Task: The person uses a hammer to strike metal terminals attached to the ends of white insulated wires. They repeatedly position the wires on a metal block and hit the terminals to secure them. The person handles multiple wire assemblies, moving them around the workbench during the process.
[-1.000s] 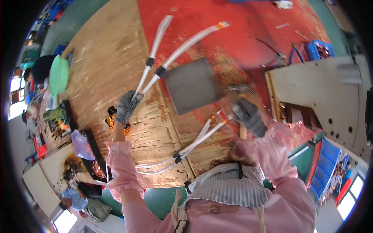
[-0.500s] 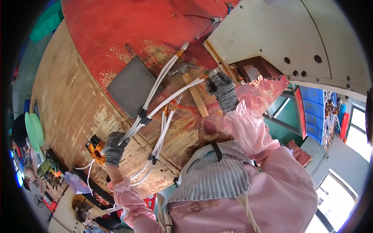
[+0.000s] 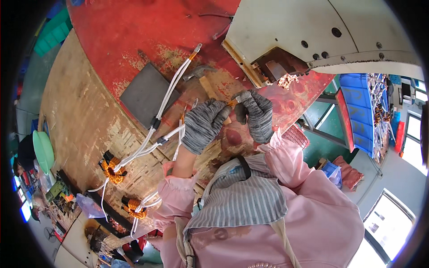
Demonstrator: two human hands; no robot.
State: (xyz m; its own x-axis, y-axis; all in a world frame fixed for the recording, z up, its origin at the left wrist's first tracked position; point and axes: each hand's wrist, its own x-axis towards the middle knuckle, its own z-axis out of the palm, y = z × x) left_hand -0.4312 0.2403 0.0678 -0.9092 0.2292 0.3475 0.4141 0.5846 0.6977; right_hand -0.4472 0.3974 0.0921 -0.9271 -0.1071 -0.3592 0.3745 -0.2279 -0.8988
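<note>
My gloved left hand (image 3: 204, 126) is closed around the end of a white cable, just behind its short orange sleeve (image 3: 232, 103). On that same end, the fingers of my gloved right hand (image 3: 257, 115) pinch the silver metal lug (image 3: 244, 96). The white cables (image 3: 142, 149), bound with black tape, run back to a copper-wound ring coil (image 3: 112, 170) on the wooden bench. A second lugged cable end (image 3: 195, 52) points away over the red surface. Partly behind my left forearm lie another coil (image 3: 135, 208) and its white leads.
A dark grey square plate (image 3: 142, 94) and a hammer (image 3: 203, 80) lie beyond my hands. At the upper right stands a beige machine (image 3: 286, 29) with an opening over the table. A blue bin (image 3: 356, 114) with wires stands at the right.
My left hand has left the coil side and moved right to the cable end held by my right hand. That end has come slightly nearer. The view has shifted a little.
</note>
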